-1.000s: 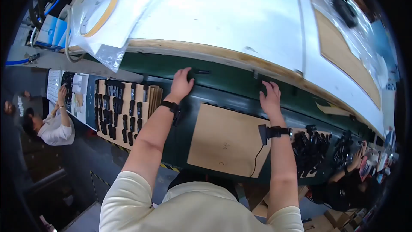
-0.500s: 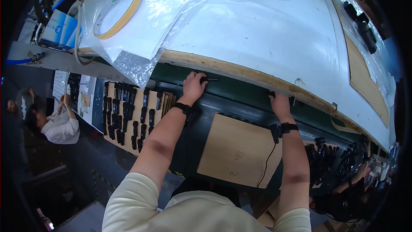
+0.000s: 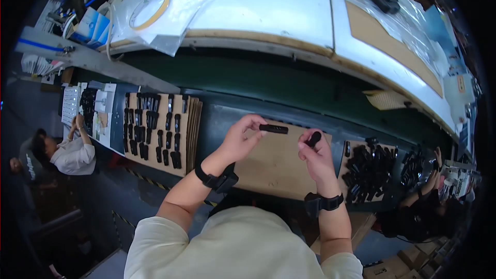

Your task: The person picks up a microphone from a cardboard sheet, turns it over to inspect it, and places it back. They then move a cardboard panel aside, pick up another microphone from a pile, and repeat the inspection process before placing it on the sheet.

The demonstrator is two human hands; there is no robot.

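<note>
My left hand (image 3: 242, 138) pinches one end of a slim black stick-shaped part (image 3: 275, 129), which points right and has small markings along its side. My right hand (image 3: 316, 156) is closed round a second black part (image 3: 314, 138), seen nearly end-on, so its full shape is hidden. Both hands are above a brown cardboard sheet (image 3: 268, 173) lying on the dark bench, and the two parts are a little apart.
Left of the sheet, stacked cardboard (image 3: 194, 129) bears rows of similar black parts. A heap of black parts (image 3: 369, 170) lies to the right. Beyond runs a white shelf (image 3: 274, 15) with a tape roll (image 3: 150, 10). Co-workers sit left (image 3: 75, 152) and right (image 3: 418, 219).
Both hands have drawn back from under the shelf edge toward me, over the cardboard sheet, each with a black part. The view has shifted, showing more of the heap at right.
</note>
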